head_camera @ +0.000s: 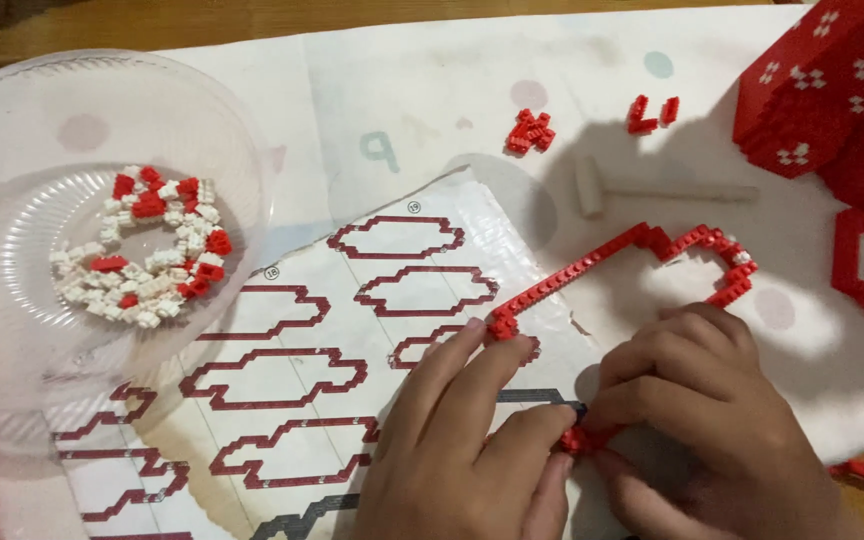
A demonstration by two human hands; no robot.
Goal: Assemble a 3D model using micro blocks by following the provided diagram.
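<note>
From the head camera I see my left hand (472, 445) and right hand (697, 420) pinched together on the near end of a thin red brick outline (612, 262), a knobbly open loop lying flat on the glossy instruction sheet (292, 350). My left fingertips (487, 325) press its left corner. Both hands are closed on it. A clear ribbed plastic bowl (12, 250) of red and white bricks (152, 245) sits far left.
</note>
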